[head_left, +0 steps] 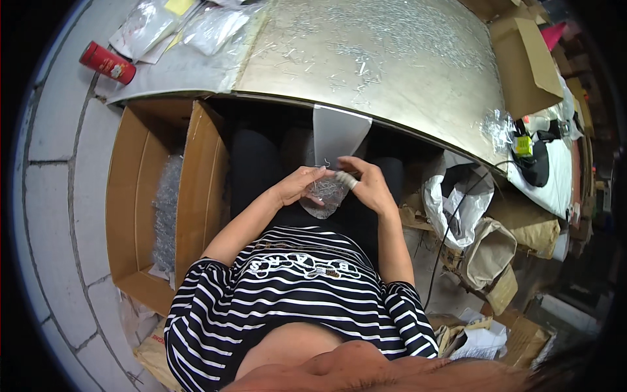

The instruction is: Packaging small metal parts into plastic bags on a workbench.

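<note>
A clear plastic bag of small thin metal pieces sits above my lap. My left hand holds its left side, with the fingers curled at its top edge. On the other side is my right hand, its bent fingers at the bag's upper right edge and pale tape round some of them. A small bent wire piece shows just above the fingertips. Directly beyond the hands, a pale grey sheet slopes down from the table's front edge. What the right fingertips pinch is too small to make out.
Loose metal pieces lie scattered over the table. On the left stand a cardboard box of filled clear bags and a red can. At right are a white sack, a hanging black cable and an open carton.
</note>
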A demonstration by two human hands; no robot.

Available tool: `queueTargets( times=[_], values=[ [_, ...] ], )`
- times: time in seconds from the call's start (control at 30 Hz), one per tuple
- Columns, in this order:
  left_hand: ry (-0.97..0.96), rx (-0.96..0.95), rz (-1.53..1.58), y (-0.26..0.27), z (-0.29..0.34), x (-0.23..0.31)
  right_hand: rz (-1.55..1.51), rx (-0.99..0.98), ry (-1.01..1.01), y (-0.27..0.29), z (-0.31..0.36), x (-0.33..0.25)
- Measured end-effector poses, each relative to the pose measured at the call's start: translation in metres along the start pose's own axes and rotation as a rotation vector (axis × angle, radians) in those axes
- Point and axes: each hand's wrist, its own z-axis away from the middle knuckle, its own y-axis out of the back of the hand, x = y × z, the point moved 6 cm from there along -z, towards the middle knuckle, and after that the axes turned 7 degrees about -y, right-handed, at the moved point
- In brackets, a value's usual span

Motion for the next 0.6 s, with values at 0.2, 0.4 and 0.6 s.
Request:
queueTargets(
  times=[0.2,0.4,0.6],
  values=[
    [-0.204,0.066,-0.074,-0.02,-0.005,0.046,0.017,0.041,0.038,-0.004,-0.009,0.002],
    [-0.536,0.06,0.001,-0.039,-0.026,0.15,-0.14,0.105,0.232,0.092,0.01,-0.045],
    [-0.685,0.346,-0.334,-0.022,-0.044,0.202,0.542,1.19,-0.048,0.26,0.037,0.056]
  ],
)
